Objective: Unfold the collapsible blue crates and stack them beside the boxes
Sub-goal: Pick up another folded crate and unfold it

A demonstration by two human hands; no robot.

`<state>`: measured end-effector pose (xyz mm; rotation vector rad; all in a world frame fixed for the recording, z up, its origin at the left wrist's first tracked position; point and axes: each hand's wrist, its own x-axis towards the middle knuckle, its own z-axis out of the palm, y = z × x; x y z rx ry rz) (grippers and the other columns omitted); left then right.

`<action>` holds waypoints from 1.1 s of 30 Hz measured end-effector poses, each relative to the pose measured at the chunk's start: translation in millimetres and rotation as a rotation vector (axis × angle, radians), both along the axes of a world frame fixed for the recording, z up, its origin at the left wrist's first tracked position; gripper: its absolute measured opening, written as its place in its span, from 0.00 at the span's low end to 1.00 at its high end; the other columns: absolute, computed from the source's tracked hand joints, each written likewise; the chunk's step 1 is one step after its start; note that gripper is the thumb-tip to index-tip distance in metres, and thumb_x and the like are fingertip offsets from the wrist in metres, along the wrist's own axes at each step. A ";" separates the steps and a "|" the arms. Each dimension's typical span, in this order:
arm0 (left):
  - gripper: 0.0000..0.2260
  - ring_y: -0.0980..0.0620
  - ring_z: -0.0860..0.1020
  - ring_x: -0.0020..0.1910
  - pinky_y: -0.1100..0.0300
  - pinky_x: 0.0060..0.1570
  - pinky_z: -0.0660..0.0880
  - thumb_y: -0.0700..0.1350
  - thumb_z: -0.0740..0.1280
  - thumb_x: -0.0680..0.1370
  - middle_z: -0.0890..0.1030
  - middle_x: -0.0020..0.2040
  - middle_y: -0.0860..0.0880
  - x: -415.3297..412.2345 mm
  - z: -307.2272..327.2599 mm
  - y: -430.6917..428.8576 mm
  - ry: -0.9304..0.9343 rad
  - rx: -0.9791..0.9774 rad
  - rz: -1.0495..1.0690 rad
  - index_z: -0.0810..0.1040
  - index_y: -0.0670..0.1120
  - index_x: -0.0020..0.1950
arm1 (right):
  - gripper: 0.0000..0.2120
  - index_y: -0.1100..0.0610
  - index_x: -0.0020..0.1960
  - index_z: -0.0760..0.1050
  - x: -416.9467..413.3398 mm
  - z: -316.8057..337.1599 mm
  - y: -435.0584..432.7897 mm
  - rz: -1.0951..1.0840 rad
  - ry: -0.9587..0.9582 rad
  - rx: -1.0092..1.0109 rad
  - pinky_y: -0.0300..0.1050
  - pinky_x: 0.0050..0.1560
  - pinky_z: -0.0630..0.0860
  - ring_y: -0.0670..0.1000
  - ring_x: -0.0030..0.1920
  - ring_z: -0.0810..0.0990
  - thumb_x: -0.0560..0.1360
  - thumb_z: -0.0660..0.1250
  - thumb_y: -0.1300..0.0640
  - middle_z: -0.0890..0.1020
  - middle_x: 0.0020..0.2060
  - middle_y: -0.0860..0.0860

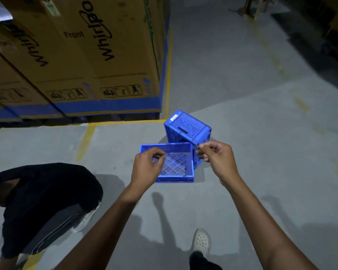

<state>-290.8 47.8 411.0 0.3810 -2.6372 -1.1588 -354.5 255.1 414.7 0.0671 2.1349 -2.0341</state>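
An unfolded blue crate (175, 172) stands upright on the grey floor, its lattice bottom visible. Touching its far right corner, a second blue crate (187, 128) sits tilted, with a white label on its upper edge. My left hand (147, 168) hovers over the near crate's left side, fingers curled in and holding nothing. My right hand (216, 154) hangs over the near crate's right corner with thumb and fingers pinched together, also holding nothing. Tall cardboard boxes (98, 61) stand on the left behind a yellow floor line.
Another person in dark clothes (45, 207) crouches at the lower left. My foot in a white clog (201, 242) is at the bottom centre. A yellow line (125, 122) marks the boxes' bay. Dark pallets and shelving (320, 36) sit at the far right.
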 end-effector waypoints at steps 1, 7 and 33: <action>0.05 0.63 0.80 0.39 0.68 0.41 0.74 0.38 0.70 0.74 0.82 0.37 0.59 -6.3 -4.4 -2.6 -0.011 0.002 -0.011 0.83 0.47 0.42 | 0.06 0.63 0.42 0.81 -6.4 -7.6 -0.6 -0.005 -0.015 0.026 0.32 0.34 0.73 0.47 0.33 0.82 0.76 0.68 0.62 0.85 0.35 0.55; 0.04 0.62 0.80 0.39 0.60 0.43 0.78 0.39 0.70 0.74 0.82 0.39 0.59 -41.8 -49.8 -34.2 -0.071 0.003 -0.072 0.82 0.48 0.43 | 0.09 0.57 0.38 0.81 -31.2 -62.3 -19.7 0.014 -0.105 0.215 0.34 0.36 0.75 0.45 0.31 0.82 0.75 0.67 0.63 0.85 0.34 0.52; 0.19 0.42 0.65 0.72 0.52 0.69 0.64 0.49 0.63 0.76 0.67 0.72 0.43 -170.7 -657.1 -141.3 -0.660 -0.491 -0.665 0.74 0.48 0.66 | 0.40 0.57 0.78 0.50 -141.2 -666.3 -172.5 0.828 -0.065 1.362 0.59 0.72 0.59 0.60 0.75 0.56 0.73 0.67 0.52 0.58 0.75 0.60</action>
